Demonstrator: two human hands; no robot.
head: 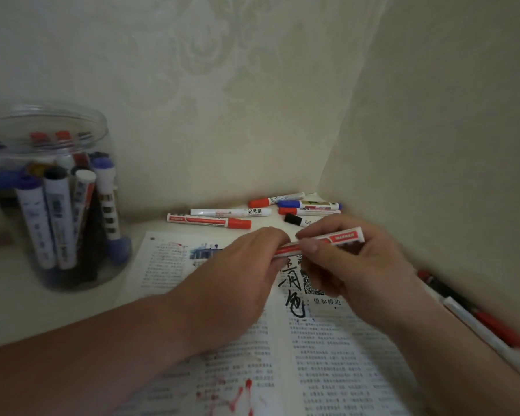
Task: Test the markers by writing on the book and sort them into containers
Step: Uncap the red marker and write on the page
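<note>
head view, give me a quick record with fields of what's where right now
book: open, black and red scribbles on it
held marker: red and white, above the book
left hand: grips its left end
right hand: pinches its barrel
jar: clear, markers standing inside
loose markers: lying by the wall

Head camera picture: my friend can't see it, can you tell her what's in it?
The left hand and right hand hold one white-and-red marker over an open book already scribbled in black and red. More loose markers lie beyond the book, and a clear jar of markers stands on the left.
</note>
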